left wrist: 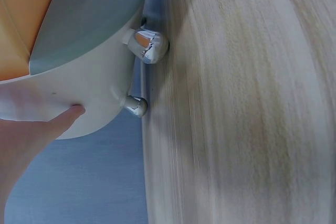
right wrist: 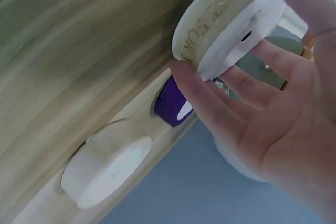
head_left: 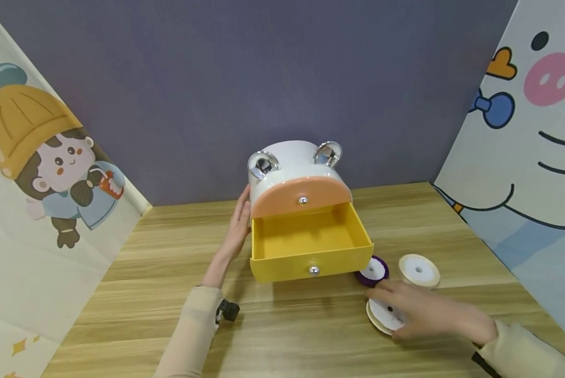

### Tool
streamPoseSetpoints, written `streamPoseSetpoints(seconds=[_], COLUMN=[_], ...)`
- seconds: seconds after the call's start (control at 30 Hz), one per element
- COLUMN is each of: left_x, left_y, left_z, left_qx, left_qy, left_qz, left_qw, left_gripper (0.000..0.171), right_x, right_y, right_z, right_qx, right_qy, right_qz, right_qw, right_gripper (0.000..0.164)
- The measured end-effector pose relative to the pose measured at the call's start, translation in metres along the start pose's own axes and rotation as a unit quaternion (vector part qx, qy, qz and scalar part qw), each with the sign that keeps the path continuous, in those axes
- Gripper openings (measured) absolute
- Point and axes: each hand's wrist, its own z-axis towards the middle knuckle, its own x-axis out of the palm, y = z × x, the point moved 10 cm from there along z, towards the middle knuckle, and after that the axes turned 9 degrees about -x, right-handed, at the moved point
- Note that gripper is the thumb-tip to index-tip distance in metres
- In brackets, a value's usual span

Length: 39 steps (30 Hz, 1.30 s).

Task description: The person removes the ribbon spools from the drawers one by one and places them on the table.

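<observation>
A white rounded storage box [head_left: 291,157] with two silvery ears stands near the back of the table. Its yellow lower drawer [head_left: 282,269] is pulled out and holds nothing, while the orange upper drawer [head_left: 282,195] sits closed. Along the box's left side lies my left hand [head_left: 236,231], fingers straight; the left wrist view shows the thumb [left wrist: 67,119] against the white shell. My right hand [head_left: 426,311] grips a cream ribbon spool [right wrist: 215,22] with gold lettering, fingers and thumb around its edges. Close by are a purple ribbon spool [head_left: 373,271] and another cream spool [head_left: 419,270].
The wooden table [head_left: 169,294] meets a grey-blue back panel [head_left: 282,79]. Cartoon-printed panels [head_left: 18,252] flank it on the left and right. The drawer juts forward, its right front corner close to the purple spool.
</observation>
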Motion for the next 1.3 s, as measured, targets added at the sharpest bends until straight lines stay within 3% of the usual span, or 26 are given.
streamPoseSetpoints(seconds=[0.27,0.5,0.7,0.93,1.1,1.3], left_x=[0.0,0.0,0.0,0.007,0.008,0.008], left_y=[-0.001,0.0,-0.001,-0.023,-0.025,-0.023], left_z=[-0.002,-0.001,-0.002,-0.017,-0.018,-0.017], left_qx=[0.009,-0.001,-0.002,-0.009,-0.01,-0.01], left_qy=[-0.004,0.005,0.003,0.014,0.016,0.019], left_qz=[-0.001,-0.006,-0.007,-0.013,-0.011,-0.012], left_qw=[1.0,1.0,1.0,0.9998,0.9998,0.9997], left_gripper=[0.049,0.05,0.049,0.052,0.052,0.052], right_x=[0.014,0.02,0.024,0.025,0.026,0.017], right_y=[0.001,0.001,0.005,0.006,0.006,0.013], right_z=[0.002,0.007,0.011,0.012,0.012,0.011], right_qx=[0.051,0.071,0.071,0.081,0.08,0.051], right_qy=[0.033,0.046,0.044,0.046,0.049,0.036], right_qz=[0.006,-0.005,-0.054,-0.066,-0.073,-0.092], right_qw=[0.998,0.996,0.995,0.993,0.993,0.994], right_gripper=[0.08,0.083,0.084,0.084,0.085,0.091])
